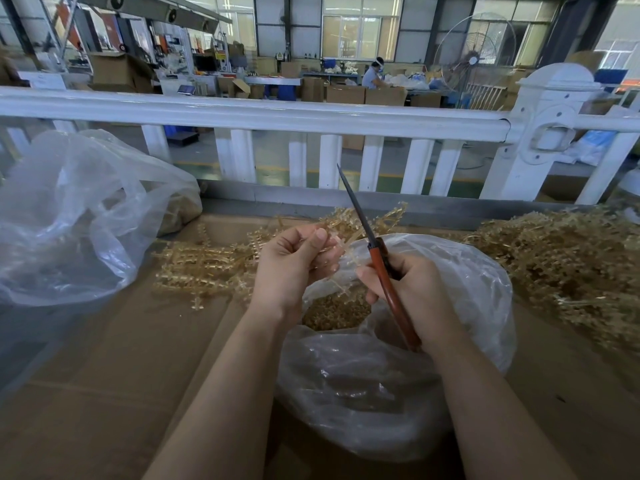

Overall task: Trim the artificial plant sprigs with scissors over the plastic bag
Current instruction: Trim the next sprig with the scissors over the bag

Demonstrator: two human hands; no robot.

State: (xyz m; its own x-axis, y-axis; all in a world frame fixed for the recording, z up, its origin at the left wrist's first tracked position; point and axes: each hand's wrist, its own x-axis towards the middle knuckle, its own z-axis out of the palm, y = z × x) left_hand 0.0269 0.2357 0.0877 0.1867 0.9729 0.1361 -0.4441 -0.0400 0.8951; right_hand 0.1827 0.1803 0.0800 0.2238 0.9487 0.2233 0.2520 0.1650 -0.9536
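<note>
Left hand (294, 261) pinched sprig (341, 271) over plastic bag (398, 375) so offcuts dropped in; right hand (412, 296) gripped scissors (377, 268), blades closed.

Clear plastic bag (398, 375) lying center on cardboard-covered table (104, 375); tan plastic sprig pile (571, 265) sitting to its right, loose tan sprigs (204, 268) to its left, crumpled clear bag (69, 220) far left, white railing (277, 116) running behind.
</note>
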